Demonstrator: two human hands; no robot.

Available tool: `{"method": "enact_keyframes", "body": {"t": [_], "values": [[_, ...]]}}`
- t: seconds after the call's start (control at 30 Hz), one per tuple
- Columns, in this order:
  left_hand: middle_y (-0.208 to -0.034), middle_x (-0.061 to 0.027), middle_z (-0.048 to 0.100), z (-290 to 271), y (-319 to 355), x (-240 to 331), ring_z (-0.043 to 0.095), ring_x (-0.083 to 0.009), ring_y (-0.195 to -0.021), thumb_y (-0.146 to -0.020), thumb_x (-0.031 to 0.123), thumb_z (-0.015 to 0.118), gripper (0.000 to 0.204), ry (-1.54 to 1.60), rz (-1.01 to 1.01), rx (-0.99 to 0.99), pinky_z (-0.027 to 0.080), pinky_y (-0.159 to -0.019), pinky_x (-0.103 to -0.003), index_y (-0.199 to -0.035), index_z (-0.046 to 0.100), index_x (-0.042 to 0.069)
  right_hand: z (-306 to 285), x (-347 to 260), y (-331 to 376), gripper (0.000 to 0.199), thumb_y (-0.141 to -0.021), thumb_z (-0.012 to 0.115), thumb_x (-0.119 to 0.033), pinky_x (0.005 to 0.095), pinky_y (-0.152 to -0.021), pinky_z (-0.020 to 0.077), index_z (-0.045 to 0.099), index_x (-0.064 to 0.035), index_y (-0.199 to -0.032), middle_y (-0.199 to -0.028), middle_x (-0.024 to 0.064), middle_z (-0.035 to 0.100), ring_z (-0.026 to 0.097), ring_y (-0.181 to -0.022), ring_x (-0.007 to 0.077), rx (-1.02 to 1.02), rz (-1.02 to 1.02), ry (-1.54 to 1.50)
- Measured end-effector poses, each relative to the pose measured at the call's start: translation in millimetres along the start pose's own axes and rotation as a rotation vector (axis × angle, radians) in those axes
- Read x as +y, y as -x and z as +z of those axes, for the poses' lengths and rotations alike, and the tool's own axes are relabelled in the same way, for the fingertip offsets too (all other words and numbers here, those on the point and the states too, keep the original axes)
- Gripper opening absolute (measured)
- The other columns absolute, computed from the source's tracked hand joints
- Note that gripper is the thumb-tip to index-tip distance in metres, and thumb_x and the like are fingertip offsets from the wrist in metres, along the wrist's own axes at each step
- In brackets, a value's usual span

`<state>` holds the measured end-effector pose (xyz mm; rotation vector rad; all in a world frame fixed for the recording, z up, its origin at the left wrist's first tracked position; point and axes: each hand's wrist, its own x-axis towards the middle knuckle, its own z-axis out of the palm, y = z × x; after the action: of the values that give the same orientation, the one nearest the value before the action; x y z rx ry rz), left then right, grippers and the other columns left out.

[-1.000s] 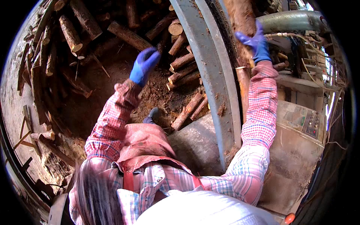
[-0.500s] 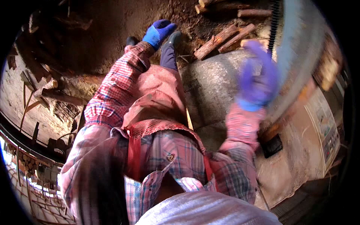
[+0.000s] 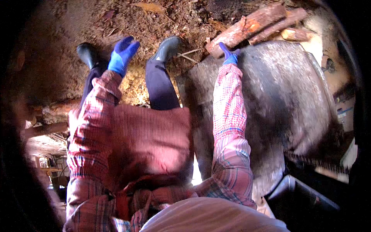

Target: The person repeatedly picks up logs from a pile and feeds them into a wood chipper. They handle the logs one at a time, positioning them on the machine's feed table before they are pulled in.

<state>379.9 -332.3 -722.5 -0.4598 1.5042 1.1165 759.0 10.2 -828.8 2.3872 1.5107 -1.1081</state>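
Note:
My left hand [image 3: 124, 56], in a blue and purple glove, hangs above the bark-strewn ground between my dark boots. It holds nothing, and a gap shows between thumb and fingers. My right hand [image 3: 230, 54], gloved the same way, is stretched forward at the near end of a thick split log [image 3: 251, 29]. Thumb and fingers are spread there; I cannot tell whether they touch the bark. Beside that log lies a thinner split piece [image 3: 279, 25], and a short pale-ended piece [image 3: 295, 34] is to its right.
A broad grey worn slab [image 3: 270, 73] lies under and right of my right forearm. My left boot [image 3: 88, 55] and right boot [image 3: 170, 47] stand on ground littered with bark. Thin crossed sticks [image 3: 189, 55] lie by the right boot. A red apron [image 3: 154, 139] covers my lap.
My right hand has swung from the raised right side in toward the log's end. The left hand stays low, still empty. The view has shifted, with logs and boots now nearer.

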Motion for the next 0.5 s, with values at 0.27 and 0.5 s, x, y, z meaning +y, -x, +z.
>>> {"method": "enact_keyframes", "body": {"t": [0.27, 0.5], "values": [[-0.111, -0.0064, 0.062, 7, 11, -34, 0.059, -0.0151, -0.100, -0.085, 0.019, 0.066, 0.044, 0.081, -0.137, 0.073, 0.046, -0.087, -0.027, -0.123, 0.053, 0.002, 54, -73, 66, 0.094, -0.055, 0.085, 0.002, 0.0463, -0.093, 0.0453, 0.035, -0.0067, -0.135, -0.127, 0.0129, 0.047, 0.051, -0.106, 0.0230, -0.038, -0.110, -0.531], [-0.111, -0.0086, 0.061, -25, 69, 55, 0.058, -0.0169, -0.097, -0.083, 0.023, 0.068, 0.046, 0.213, -0.059, -0.001, 0.045, -0.086, -0.026, -0.120, 0.054, 0.000, 58, -225, 314, 0.065, -0.080, 0.058, -0.055, 0.0513, -0.100, 0.0370, 0.050, -0.0109, -0.127, -0.124, 0.0098, 0.055, 0.050, -0.115, 0.0325, -0.795, 0.415, -1.545]]}}
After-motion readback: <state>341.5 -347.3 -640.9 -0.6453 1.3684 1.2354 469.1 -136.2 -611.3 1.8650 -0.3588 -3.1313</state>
